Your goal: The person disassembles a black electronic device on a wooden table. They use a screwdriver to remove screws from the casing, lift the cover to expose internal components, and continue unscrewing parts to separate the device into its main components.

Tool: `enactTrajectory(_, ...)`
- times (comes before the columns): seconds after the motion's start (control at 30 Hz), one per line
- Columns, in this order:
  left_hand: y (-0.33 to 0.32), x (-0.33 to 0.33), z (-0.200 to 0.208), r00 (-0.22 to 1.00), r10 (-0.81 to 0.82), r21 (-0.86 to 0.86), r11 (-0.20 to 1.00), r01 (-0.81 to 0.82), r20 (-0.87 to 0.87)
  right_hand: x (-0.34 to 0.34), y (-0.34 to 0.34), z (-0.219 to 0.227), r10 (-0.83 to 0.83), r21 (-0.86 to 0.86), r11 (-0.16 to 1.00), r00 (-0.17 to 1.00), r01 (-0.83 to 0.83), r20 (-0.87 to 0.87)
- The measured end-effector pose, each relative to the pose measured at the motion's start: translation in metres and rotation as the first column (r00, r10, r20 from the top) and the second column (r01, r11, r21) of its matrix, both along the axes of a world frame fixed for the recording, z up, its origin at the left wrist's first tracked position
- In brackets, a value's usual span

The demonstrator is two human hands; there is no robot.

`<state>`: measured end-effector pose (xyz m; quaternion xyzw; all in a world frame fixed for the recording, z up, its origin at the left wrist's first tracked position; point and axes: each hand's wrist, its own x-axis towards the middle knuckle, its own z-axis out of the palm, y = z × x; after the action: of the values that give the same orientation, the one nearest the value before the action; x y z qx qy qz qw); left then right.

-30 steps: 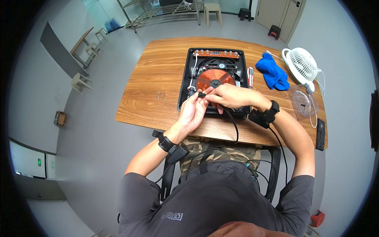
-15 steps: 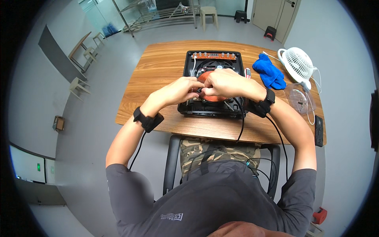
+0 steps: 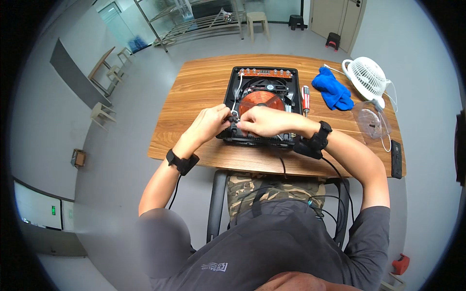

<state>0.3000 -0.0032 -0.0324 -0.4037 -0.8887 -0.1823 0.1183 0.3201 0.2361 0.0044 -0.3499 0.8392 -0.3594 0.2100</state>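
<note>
An opened induction cooker [image 3: 296, 80] lies on the table in front of me, its insides showing. In it sit a round copper coil [image 3: 262, 99] and, along the far edge, an orange circuit board [image 3: 279, 73]. A white wire [image 3: 237, 92] runs down the left side from that board. My left hand [image 3: 211, 122] is closed in a pinch at the cooker's near left part, beside the wire's lower end. Close to it, my right hand [image 3: 264, 121] pinches too, reaching across the coil's near edge. Small dark parts lie at the fingertips, too small to name.
Right of the cooker lies a screwdriver [image 3: 305, 99] with a red and clear handle. Farther right are a blue cloth [image 3: 332, 89], a white fan [image 3: 366, 77], a clear plastic cover [image 3: 364, 121] and a flat black object [image 3: 396, 160] at the table's right edge.
Both hands have moved from over the coil toward the cooker's near left part, uncovering most of the coil. The screwdriver shows more fully. The view has shifted slightly.
</note>
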Motion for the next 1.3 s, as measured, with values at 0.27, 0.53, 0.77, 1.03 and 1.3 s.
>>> enactTrajectory(0.27, -0.008, 0.030, -0.029, 0.990, 0.072, -0.009, 0.997, -0.074, -0.122, 0.024, -0.010, -0.023, 0.017, -0.068, 0.998, 0.994, -0.009, 0.112)
enactTrajectory(0.53, 0.000, 0.056, -0.018, 0.927, -0.177, -0.307, 0.949, 0.072, -0.331, 0.046, -0.021, -0.045, -0.085, -0.024, 0.996, 0.996, 0.085, 0.007)
enactTrajectory(0.77, -0.009, 0.045, -0.037, 0.910, -0.179, -0.230, 0.968, 0.096, -0.374, 0.059, -0.028, -0.058, -0.136, -0.151, 0.977, 0.987, 0.149, 0.090)
enactTrajectory(1.03, -0.002, 0.039, -0.059, 0.902, 0.167, 0.198, 0.976, -0.094, -0.397, 0.053, -0.028, -0.055, 0.040, -0.266, 0.960, 0.898, 0.087, 0.438)
enactTrajectory(1.3, 0.004, 0.045, -0.044, 0.801, 0.183, 0.054, 0.981, -0.186, -0.570, 0.038, -0.033, -0.080, 0.087, -0.240, 0.971, 0.942, -0.007, 0.323)
